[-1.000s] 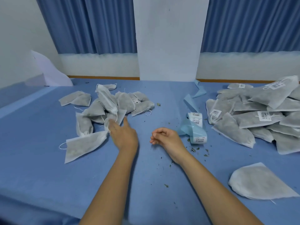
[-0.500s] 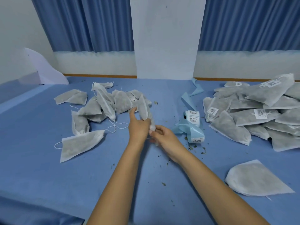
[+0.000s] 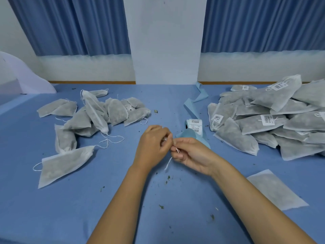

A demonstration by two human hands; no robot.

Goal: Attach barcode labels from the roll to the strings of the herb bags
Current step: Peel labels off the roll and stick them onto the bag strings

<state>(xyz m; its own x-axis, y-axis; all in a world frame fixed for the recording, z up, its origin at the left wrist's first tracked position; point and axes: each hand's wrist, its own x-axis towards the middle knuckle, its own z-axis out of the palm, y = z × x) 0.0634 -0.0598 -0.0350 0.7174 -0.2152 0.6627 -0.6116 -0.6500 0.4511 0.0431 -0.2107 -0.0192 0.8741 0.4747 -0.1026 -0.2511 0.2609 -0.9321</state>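
Observation:
Both hands meet over the middle of the blue table. My right hand (image 3: 191,154) pinches a thin white string (image 3: 168,163), whose loose end hangs down toward the cloth. Curled fingers of my left hand (image 3: 153,145) close on the string's other end and on a small pale bit that is mostly hidden. The label roll (image 3: 195,125), with barcode labels on pale blue backing, lies just behind my right hand. Unlabelled herb bags (image 3: 105,113) are heaped at the left. Labelled herb bags (image 3: 263,120) are piled at the right.
A single herb bag (image 3: 65,162) lies near left, another (image 3: 276,191) near right. Spent blue backing strip (image 3: 195,103) trails toward the wall. Herb crumbs dot the cloth. White paper (image 3: 26,80) stands at the far left; the wall and curtains are behind.
My left hand left the left heap and came to the centre. Both hands closed together, and a white string now hangs between them. The view has shifted slightly.

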